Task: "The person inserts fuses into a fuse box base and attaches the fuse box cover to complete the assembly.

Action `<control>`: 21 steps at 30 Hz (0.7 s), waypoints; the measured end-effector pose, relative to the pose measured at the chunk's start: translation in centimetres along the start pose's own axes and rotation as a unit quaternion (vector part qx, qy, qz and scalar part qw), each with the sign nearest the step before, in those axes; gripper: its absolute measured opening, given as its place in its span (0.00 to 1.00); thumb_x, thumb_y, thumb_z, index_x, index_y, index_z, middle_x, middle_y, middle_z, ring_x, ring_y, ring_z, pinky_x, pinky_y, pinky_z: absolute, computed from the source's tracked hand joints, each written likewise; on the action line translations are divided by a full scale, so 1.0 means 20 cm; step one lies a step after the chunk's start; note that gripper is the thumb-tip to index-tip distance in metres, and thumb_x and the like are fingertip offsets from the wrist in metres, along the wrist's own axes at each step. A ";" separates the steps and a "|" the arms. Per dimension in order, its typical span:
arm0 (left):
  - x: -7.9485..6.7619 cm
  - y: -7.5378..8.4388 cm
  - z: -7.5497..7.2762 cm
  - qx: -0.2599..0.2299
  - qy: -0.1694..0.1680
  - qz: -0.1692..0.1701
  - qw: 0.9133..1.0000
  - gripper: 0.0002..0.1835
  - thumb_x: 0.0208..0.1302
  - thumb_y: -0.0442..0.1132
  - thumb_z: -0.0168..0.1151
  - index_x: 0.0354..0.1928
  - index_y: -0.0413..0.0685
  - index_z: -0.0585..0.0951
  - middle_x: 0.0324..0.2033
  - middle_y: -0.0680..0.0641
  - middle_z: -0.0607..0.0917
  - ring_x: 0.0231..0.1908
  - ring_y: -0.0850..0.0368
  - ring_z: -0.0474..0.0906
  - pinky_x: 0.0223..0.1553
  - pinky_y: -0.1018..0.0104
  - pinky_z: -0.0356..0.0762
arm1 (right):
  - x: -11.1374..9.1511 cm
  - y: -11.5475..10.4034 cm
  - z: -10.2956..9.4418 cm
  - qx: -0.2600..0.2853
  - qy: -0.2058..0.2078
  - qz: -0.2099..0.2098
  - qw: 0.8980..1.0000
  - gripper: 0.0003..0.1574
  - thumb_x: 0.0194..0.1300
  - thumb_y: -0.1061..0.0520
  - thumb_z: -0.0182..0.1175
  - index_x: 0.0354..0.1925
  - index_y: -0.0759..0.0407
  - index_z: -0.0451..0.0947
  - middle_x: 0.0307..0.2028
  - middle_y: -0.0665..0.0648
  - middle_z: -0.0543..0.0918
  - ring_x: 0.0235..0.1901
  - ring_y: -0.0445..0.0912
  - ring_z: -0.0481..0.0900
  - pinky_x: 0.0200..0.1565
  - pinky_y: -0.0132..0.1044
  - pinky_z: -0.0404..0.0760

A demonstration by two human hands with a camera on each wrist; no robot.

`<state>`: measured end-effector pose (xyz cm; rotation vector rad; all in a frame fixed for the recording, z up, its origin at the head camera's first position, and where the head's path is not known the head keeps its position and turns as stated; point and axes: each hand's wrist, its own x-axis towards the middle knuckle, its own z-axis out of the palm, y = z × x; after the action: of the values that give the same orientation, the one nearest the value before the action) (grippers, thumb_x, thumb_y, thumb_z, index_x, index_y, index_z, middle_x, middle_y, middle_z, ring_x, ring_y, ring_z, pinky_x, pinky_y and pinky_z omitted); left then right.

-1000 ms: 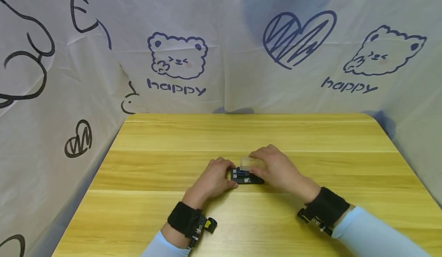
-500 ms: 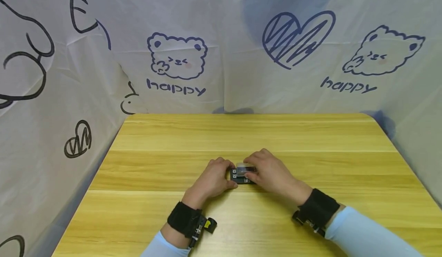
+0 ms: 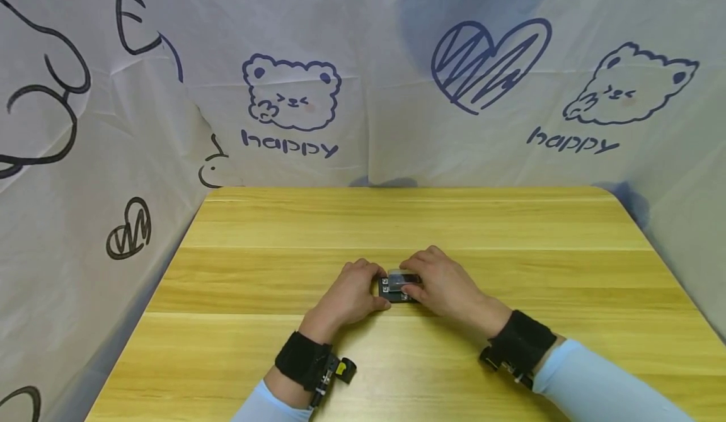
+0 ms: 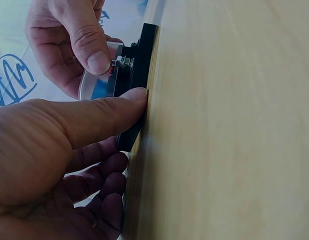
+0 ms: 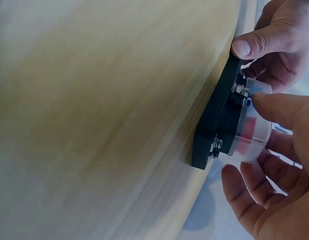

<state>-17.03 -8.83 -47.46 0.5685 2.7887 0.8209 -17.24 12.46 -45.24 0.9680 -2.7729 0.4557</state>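
A small black base with metal screw terminals lies flat on the wooden table. My left hand grips its left end, the thumb on the near edge and fingers at the far side. Over the middle of the base sits a clear plastic cover, pinched between thumb and fingers of my right hand. Red and blue parts show through this cover in the right wrist view, where screw terminals stick out beside it. The right hand hides the right end of the base in the head view.
The wooden table carries the work near its middle. White cloth with drawn bears and hearts hangs behind it and along both sides. Each wrist wears a black strap with a small camera.
My right hand has moved left and slightly down, bringing the clear cover from above the base onto it. In the last half second it has barely moved. The left hand has stayed put.
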 end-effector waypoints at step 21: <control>-0.01 0.00 -0.01 -0.001 -0.003 -0.004 1.000 0.27 0.52 0.50 0.73 0.53 0.51 0.78 0.46 0.50 0.77 0.47 0.51 0.69 0.50 0.56 0.71 | 0.00 0.02 -0.02 0.047 -0.009 0.002 0.999 0.19 0.60 0.50 0.68 0.47 0.55 0.82 0.45 0.54 0.84 0.45 0.47 0.76 0.46 0.45 0.79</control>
<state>-16.90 -8.90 -47.28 0.5580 2.7820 0.8178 -17.41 12.89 -44.90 0.9922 -2.7925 0.5849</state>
